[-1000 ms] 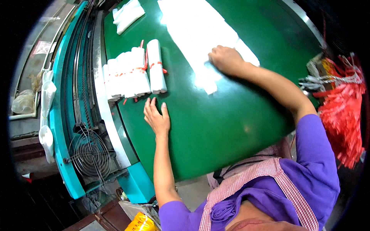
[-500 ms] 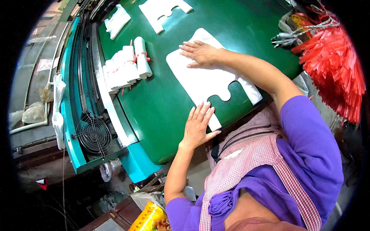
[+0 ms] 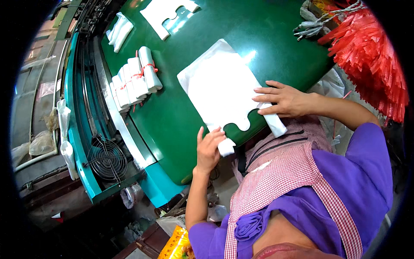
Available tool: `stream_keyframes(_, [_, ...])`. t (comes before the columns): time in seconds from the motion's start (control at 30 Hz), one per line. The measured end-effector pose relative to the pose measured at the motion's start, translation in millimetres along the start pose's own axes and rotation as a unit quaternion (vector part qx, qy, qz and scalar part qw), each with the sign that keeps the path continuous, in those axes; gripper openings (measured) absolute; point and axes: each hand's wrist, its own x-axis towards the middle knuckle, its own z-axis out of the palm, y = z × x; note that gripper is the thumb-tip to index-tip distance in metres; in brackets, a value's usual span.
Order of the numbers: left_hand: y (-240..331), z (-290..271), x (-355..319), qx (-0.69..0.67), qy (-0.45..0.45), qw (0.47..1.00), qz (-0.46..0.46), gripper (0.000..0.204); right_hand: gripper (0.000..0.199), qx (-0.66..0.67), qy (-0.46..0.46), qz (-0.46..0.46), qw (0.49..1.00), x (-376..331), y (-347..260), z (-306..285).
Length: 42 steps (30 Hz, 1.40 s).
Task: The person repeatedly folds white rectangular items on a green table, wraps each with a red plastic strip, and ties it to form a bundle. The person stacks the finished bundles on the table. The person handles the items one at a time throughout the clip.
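A flat stack of white plastic carrier bags (image 3: 217, 88) lies on the green table top (image 3: 267, 39), its two handle loops hanging over the near edge. To be gathered neatly, the stack is best kept squared, with both handles drawn in evenly. The left hand (image 3: 210, 147) is curled partly closed around the left handle strip. The right hand (image 3: 286, 100) is spread flat, fingers extended, and pressed on the right handle. Tied white bag rolls (image 3: 133, 80) lie well apart.

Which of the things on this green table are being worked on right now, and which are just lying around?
In hand:
stack of white plastic bags, left hand and right hand on its two handles.

Lying about:
tied bag rolls
another bag stack
red plastic strips
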Motion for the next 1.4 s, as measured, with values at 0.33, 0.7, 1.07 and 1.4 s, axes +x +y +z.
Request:
stream_keyframes(0.33, [-8,20,102,0.088,-0.112,0.976,-0.162,0.02,0.021,0.265,0.21,0.157,0.928,92,1,10])
stream_keyframes(0.7, [30,47,38,0.107,0.109,0.986,0.063,0.038,0.047,-0.103,0.033,0.05,0.993,80,-6,44])
stream_keyframes(1.07, [-20,17,85,0.092,0.148,0.981,-0.084,0.032,0.057,-0.069,0.043,0.093,0.992,89,6,37])
stream_keyframes(1.4, [-1,12,86,0.134,0.009,0.989,-0.068,0.02,0.053,0.436,0.158,0.147,0.874,44,-67,26])
